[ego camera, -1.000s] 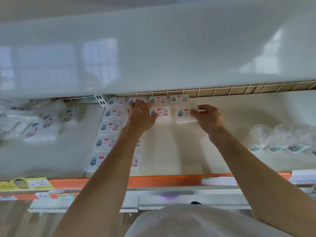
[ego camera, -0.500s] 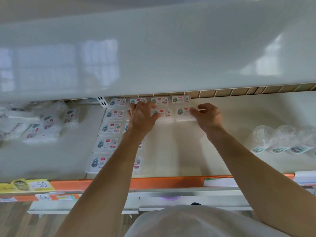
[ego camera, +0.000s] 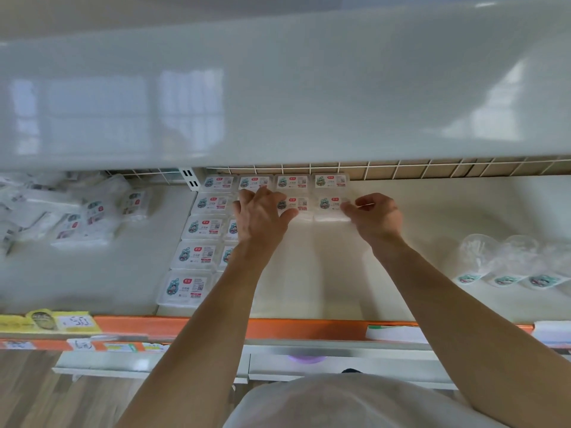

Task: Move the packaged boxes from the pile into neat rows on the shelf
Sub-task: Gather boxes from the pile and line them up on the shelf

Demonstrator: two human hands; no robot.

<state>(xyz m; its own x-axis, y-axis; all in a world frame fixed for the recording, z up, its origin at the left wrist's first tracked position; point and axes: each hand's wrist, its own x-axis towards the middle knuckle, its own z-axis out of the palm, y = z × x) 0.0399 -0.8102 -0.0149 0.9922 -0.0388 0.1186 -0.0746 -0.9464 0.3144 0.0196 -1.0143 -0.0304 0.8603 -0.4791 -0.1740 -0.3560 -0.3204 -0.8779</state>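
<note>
Several clear packaged boxes with blue and red labels lie in rows on the white shelf, from the back wire grid toward the front. My left hand lies flat with fingers spread on the boxes of the second row, its thumb beside one box. My right hand pinches the right edge of the rightmost box of that row, which sits just in front of the back-row box. A loose pile of the same boxes lies at the left on the neighbouring shelf section.
An upper shelf overhangs the whole view and hides the back. Clear round tubs with labels stand at the right. An orange price strip runs along the front edge, with a yellow tag at the left.
Both hands have slid the two second-row boxes a little farther back, closer to the back row. The right-hand box now lines up with its neighbour.
</note>
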